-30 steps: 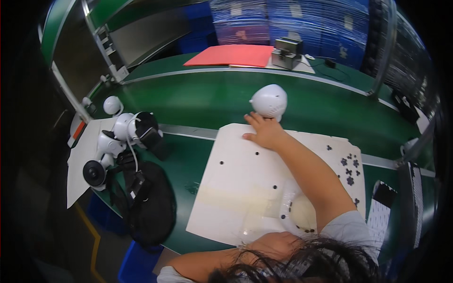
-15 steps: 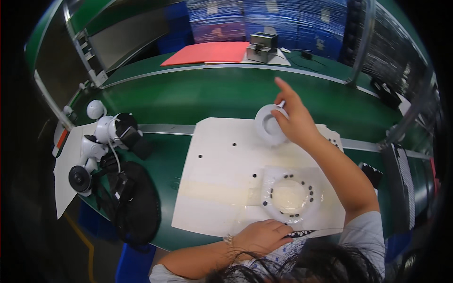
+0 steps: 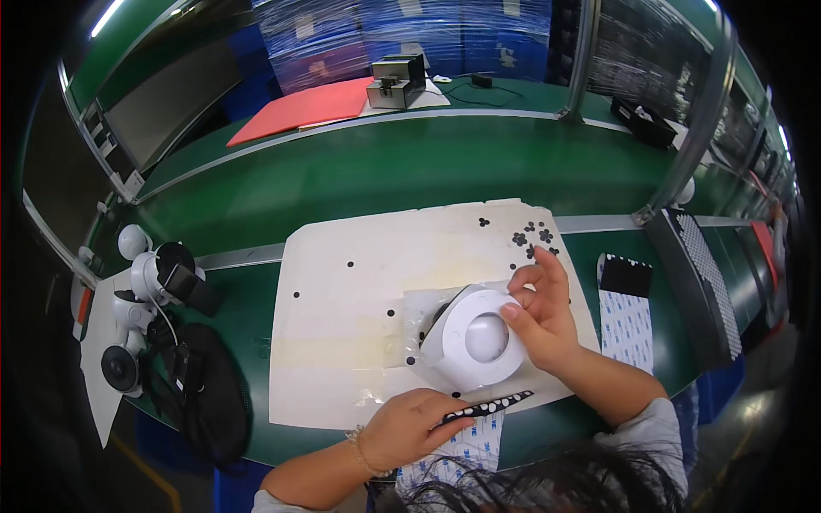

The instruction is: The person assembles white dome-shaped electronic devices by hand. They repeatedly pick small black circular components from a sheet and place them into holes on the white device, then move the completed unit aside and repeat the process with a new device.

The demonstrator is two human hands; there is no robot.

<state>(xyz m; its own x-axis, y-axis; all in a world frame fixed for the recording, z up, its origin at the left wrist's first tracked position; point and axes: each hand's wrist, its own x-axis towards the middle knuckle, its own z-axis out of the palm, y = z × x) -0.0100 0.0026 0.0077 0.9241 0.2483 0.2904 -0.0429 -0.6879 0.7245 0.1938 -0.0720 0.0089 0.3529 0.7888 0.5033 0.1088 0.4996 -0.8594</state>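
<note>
Two bare hands: both at work above the near part of the board, well short of the green bench's far edge.
Left hand (image 3: pixel 419 423): mostly closed, thumb and fingers pinching a thin black strip with white round spots (image 3: pixel 489 405); a bracelet at the wrist.
Right hand (image 3: pixel 547 323): partly curled, thumb and bent fingers gripping the right edge of a white, rounded plastic housing (image 3: pixel 453 342), one finger raised.
Housing: tilted, round opening facing up, just beyond the spotted strip; whether its underside touches the clear plastic below cannot be told.
Board: large off-white flat sheet (image 3: pixel 333 342), scattered with small black dots; black flower-shaped clusters (image 3: pixel 519 239) at its far right corner.
Right of board: white sheet printed in blue (image 3: pixel 627 321), one end black.
Left of board: black fabric pouch (image 3: pixel 214 385), beside white rounded devices (image 3: pixel 147 275).
Rear: flat red sheet (image 3: pixel 304 109), silver metal box (image 3: pixel 389 94).
</note>
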